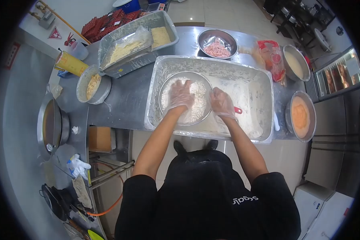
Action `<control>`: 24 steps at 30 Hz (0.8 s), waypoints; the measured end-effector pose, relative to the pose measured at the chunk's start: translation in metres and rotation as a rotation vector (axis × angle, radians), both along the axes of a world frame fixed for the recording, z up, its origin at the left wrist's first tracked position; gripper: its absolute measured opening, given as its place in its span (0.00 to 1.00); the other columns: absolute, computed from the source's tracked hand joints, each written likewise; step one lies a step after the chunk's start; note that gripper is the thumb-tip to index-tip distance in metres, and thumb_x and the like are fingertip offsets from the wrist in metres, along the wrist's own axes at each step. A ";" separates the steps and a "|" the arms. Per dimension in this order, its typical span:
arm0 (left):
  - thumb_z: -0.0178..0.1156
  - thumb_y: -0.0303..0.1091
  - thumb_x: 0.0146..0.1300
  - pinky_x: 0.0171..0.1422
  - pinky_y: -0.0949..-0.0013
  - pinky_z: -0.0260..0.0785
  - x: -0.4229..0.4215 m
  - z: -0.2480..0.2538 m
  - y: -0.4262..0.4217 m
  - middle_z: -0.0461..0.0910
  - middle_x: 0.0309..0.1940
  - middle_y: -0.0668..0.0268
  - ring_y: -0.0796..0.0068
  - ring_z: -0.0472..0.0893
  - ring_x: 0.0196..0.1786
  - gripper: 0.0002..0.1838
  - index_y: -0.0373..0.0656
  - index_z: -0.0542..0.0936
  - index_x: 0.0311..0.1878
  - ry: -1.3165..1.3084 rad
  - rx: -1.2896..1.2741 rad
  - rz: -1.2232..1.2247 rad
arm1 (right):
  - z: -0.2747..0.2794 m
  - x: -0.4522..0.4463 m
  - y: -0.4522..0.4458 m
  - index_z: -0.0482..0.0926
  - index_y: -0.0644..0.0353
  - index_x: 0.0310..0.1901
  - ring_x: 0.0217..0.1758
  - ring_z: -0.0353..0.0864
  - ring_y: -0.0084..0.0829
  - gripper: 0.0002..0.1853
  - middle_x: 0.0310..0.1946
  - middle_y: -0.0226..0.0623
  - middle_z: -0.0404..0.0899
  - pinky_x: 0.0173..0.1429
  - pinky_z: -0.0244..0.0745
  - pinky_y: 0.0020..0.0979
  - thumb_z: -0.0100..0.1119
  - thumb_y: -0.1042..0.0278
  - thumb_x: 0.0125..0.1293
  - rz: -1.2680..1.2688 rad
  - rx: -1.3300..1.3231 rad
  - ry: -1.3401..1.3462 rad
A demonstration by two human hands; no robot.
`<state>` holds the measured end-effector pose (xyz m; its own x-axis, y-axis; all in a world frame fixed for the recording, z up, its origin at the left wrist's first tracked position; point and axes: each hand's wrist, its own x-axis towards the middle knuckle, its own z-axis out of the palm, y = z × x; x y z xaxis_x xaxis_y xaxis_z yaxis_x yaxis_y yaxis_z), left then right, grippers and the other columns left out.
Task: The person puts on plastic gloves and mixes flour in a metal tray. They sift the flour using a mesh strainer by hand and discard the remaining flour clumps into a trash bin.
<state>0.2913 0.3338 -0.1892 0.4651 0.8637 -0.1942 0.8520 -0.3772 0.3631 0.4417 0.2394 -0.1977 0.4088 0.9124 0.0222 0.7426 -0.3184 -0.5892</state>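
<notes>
A round metal sieve (161, 95), its mesh hidden under lumpy white flour (198, 108), sits inside a large rectangular metal tray (212, 60). My left hand (181, 95), in a clear plastic glove, lies palm down on the flour with its fingers spread. At the sieve's right rim, my gloved right hand (222, 102) has its fingers curled round the edge. A red handle (238, 110) pokes out just right of that hand; what it belongs to is hidden. Loose white flour (250, 96) covers the tray's right side.
Behind the tray stand a grey tub (128, 68) of yellowish crumbs and a bowl of pink meat (217, 49). Bowls of pale batter (294, 66) and orange mixture (300, 114) flank the right. A small pot (93, 86) and a wok (50, 124) are left.
</notes>
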 end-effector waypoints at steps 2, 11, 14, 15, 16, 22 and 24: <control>0.58 0.40 0.58 0.70 0.51 0.56 0.005 -0.023 -0.001 0.58 0.66 0.43 0.39 0.62 0.67 0.33 0.55 0.62 0.68 -0.085 -0.064 -0.119 | 0.001 0.002 0.005 0.76 0.56 0.35 0.39 0.79 0.53 0.12 0.33 0.50 0.80 0.45 0.73 0.49 0.48 0.57 0.64 -0.004 -0.037 0.008; 0.60 0.41 0.59 0.69 0.63 0.60 -0.013 0.057 0.026 0.71 0.62 0.55 0.59 0.69 0.65 0.27 0.54 0.71 0.63 -0.403 -0.367 -0.176 | 0.001 0.020 0.006 0.75 0.59 0.38 0.42 0.79 0.54 0.14 0.35 0.55 0.79 0.48 0.72 0.50 0.46 0.57 0.64 -0.007 -0.093 -0.005; 0.59 0.45 0.59 0.70 0.60 0.58 -0.013 0.060 0.015 0.67 0.64 0.55 0.57 0.66 0.67 0.29 0.56 0.69 0.65 -0.289 -0.298 -0.318 | -0.002 0.035 0.011 0.75 0.59 0.39 0.44 0.78 0.55 0.14 0.36 0.57 0.79 0.49 0.71 0.51 0.46 0.56 0.65 -0.079 -0.025 0.013; 0.58 0.46 0.59 0.70 0.58 0.58 -0.009 0.054 0.006 0.65 0.65 0.54 0.57 0.65 0.68 0.30 0.56 0.68 0.66 -0.198 -0.253 -0.405 | 0.000 0.034 0.013 0.75 0.59 0.39 0.43 0.78 0.55 0.14 0.35 0.57 0.79 0.48 0.71 0.51 0.46 0.56 0.65 -0.116 -0.013 0.031; 0.57 0.45 0.60 0.68 0.56 0.59 -0.004 0.046 -0.006 0.66 0.64 0.54 0.56 0.67 0.65 0.29 0.56 0.68 0.65 -0.107 -0.080 -0.409 | 0.002 0.030 0.017 0.75 0.59 0.38 0.42 0.79 0.55 0.14 0.34 0.57 0.79 0.48 0.71 0.51 0.46 0.56 0.65 -0.152 0.002 0.050; 0.53 0.43 0.60 0.66 0.49 0.59 0.009 0.040 -0.008 0.63 0.62 0.53 0.48 0.64 0.64 0.29 0.54 0.65 0.66 0.125 0.043 -0.221 | 0.014 0.000 0.010 0.74 0.60 0.37 0.36 0.79 0.56 0.14 0.30 0.55 0.79 0.43 0.72 0.52 0.46 0.57 0.66 -0.146 0.096 0.080; 0.52 0.39 0.59 0.65 0.49 0.61 0.016 0.031 0.000 0.65 0.59 0.52 0.48 0.66 0.63 0.29 0.54 0.65 0.66 0.166 0.188 -0.137 | 0.015 -0.008 0.009 0.74 0.61 0.36 0.37 0.79 0.57 0.15 0.30 0.56 0.79 0.43 0.72 0.52 0.46 0.57 0.66 -0.158 0.085 0.124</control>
<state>0.3074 0.3339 -0.1584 0.5556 0.8227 -0.1201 0.8301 -0.5408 0.1359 0.4337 0.2480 -0.1823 0.5512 0.8336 0.0367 0.6075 -0.3708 -0.7024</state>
